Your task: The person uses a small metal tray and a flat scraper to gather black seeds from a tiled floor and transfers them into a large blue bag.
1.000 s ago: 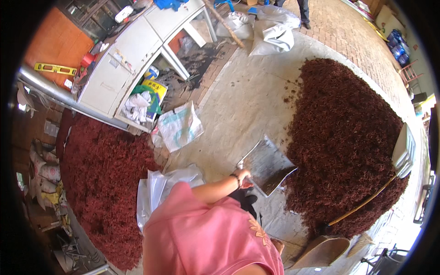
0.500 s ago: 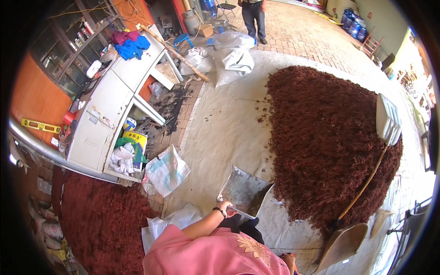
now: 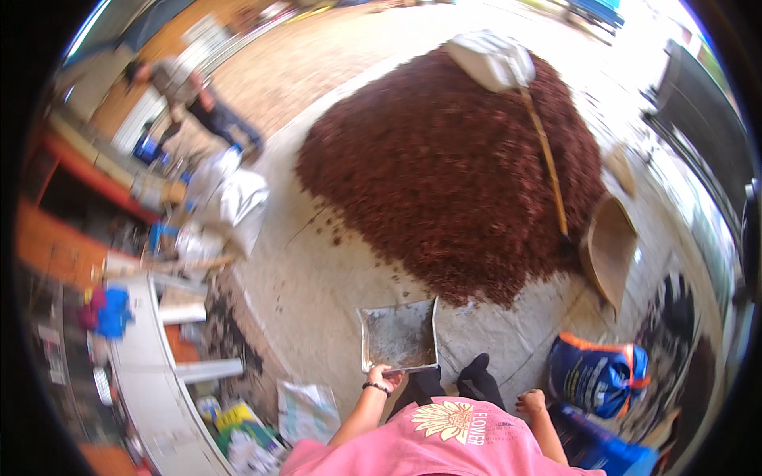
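My left hand [image 3: 382, 377], with a dark beaded bracelet at the wrist, grips the near edge of a square metal dustpan [image 3: 399, 339]. The pan has low raised sides and some brownish dirt on its floor, with no load in it. It is held out in front of me, short of a big heap of dark reddish-brown crumbly material [image 3: 444, 174]. My right hand [image 3: 531, 401] hangs low at my right side, its fingers curled in and nothing visible in them. Closest to that hand is a plump blue and orange bag [image 3: 595, 374].
A white-bladed shovel [image 3: 492, 62] lies on the heap, its wooden handle [image 3: 546, 163] pointing toward me. Right of it stands a curved brown scoop [image 3: 609, 250]. White sacks [image 3: 238, 198] and a bending person [image 3: 190, 95] are at far left; a white cabinet [image 3: 151, 373] stands at left.
My view has swung to the right, so the heap sits more centrally and the blue bags show. The dustpan stays in my left hand. My right hand now shows more fully. The other person is leaning over.
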The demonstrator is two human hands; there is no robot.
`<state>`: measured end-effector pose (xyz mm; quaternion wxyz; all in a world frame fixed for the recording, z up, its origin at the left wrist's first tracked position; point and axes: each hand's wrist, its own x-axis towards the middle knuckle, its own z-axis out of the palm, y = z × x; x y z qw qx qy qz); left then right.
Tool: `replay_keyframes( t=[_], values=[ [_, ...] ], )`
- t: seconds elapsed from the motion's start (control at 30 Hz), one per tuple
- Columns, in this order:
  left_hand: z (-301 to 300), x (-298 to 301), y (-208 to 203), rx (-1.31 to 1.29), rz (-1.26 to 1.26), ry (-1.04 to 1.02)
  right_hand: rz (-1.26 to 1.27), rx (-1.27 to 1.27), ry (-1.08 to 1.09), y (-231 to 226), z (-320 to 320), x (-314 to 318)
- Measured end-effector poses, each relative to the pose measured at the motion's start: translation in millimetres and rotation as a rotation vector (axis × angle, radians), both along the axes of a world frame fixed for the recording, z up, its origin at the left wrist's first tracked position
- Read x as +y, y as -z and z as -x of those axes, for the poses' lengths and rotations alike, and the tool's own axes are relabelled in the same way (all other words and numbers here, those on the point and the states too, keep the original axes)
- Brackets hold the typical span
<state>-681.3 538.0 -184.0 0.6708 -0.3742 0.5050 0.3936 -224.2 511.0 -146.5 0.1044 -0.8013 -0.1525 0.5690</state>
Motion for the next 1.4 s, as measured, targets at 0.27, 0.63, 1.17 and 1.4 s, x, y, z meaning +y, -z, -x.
replay_keyframes(
  t=[0.27, 0.63, 1.17, 1.4],
  values=[
    [-40.9, 49.2, -23.1, 0.059, 0.005, 0.430, 0.017, -0.240, 0.448, -27.4, -3.6, -147.4],
    [-222.2, 174.7, -88.8, 0.102, -0.158, 0.646, -0.331, -0.276, 0.235, -48.4, -83.0, -81.7],
    [-448.9, 309.1, -60.0, 0.036, -0.080, 1.046, -0.517, -0.617, 0.289, -138.3, -247.2, 54.3],
    [-550.0, 447.2, 7.2, -0.066, 0.022, 1.195, -0.212, -0.851, 0.579, -81.0, -336.7, 79.0]
  ],
)
